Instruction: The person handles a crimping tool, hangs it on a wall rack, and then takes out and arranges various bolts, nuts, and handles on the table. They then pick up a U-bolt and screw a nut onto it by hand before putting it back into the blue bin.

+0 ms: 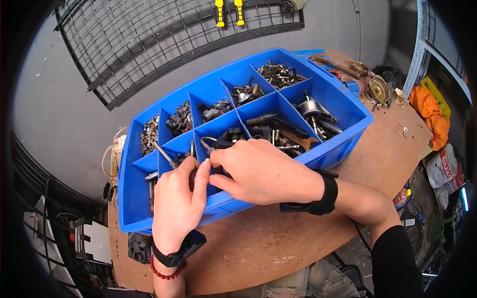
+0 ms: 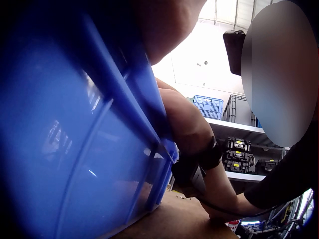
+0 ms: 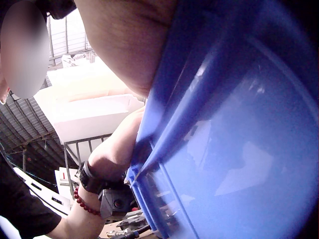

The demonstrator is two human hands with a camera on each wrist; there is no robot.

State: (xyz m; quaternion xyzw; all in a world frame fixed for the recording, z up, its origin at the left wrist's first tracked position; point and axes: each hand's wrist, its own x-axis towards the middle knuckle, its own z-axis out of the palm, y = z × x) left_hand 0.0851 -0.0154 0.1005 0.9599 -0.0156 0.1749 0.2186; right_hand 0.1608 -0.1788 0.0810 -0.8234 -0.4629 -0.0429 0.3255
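A blue divided bin [image 1: 238, 202] holds metal hardware in two rows of compartments. My left hand [image 1: 178, 201] is over its front wall, fingers bent down into a front compartment beside a slim metal rod [image 1: 164, 155]. My right hand [image 1: 268, 171] reaches in from the right, its thumb and forefinger close to the left thumb. Both sets of fingertips are partly hidden, and I cannot tell what they hold. Just beyond them lie a bent U-shaped metal piece [image 1: 208, 141] and black parts [image 1: 233, 134]. Both wrist views show mostly the bin's outer wall [image 2: 75, 149].
Other compartments hold small screws [image 1: 280, 74], black knobs [image 1: 180, 120], a rusty wrench [image 1: 300, 141] and a round metal tool with a shaft [image 1: 311, 108]. The bin stands on a wooden table [image 1: 278, 243]. Brass-coloured parts [image 1: 378, 89] lie at the right back; a wire grid [image 1: 184, 39] hangs behind.
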